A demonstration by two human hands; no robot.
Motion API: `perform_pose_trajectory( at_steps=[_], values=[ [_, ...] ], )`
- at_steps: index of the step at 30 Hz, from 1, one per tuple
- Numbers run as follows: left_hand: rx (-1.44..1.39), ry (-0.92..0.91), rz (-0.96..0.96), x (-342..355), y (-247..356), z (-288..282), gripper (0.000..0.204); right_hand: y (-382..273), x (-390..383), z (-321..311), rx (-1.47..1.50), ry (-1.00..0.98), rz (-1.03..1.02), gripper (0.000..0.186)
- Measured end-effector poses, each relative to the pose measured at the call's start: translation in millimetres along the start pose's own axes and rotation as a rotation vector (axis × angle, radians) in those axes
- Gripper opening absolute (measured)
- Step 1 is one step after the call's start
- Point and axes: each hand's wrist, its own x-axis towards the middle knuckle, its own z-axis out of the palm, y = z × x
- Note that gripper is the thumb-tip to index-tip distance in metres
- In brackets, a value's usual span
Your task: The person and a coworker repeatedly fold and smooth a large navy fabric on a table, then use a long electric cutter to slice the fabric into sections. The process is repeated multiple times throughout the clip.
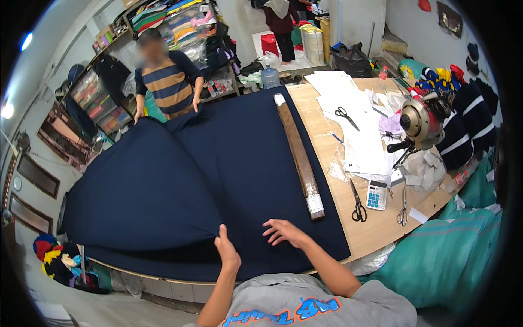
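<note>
A wide sheet of navy fabric (pixel 245 147) covers most of the long table. My left hand (pixel 226 248) pinches the near corner of its raised upper layer (pixel 147 191), which bulges up toward the left. Just to the right, my right hand (pixel 284 231) hovers over the lower cloth with its fingers spread, holding nothing. Beyond it, a long brown wooden bar (pixel 297 150) with pale wrapped ends lies across the fabric near its right edge. On the far side, a co-worker in a striped shirt (pixel 169 82) grips the fabric's far edge with both hands.
On the bare wooden tabletop (pixel 348 229) at right lie black scissors (pixel 357 204), a calculator (pixel 377 195), silver scissors (pixel 402 210) and white paper patterns (pixel 357 131). A cloth-cutting machine (pixel 422 122) stands behind them. Green sacks (pixel 436 267) crowd the near right; a water jug (pixel 269 77) stands beyond.
</note>
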Motion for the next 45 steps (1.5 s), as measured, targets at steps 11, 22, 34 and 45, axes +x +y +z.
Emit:
perform_pose_trajectory(
  at_steps=[11,22,34,45],
  values=[
    [0.392,0.02,-0.107,28.6,12.0,-138.6,0.049,12.1,72.9,190.8,-0.063,-0.168,0.05,0.082],
    [-0.301,-0.311,-0.59,89.2,38.5,-272.3,0.059,59.8,88.0,341.3,-0.1,0.547,-0.272,0.085],
    [-0.323,0.652,0.251,289.8,238.5,-452.9,0.06,19.5,64.6,370.7,0.018,0.736,-0.749,0.026],
    [-0.136,0.563,0.082,277.6,120.9,-700.7,0.066,176.9,110.1,376.6,-0.632,0.853,0.018,0.031]
  ],
)
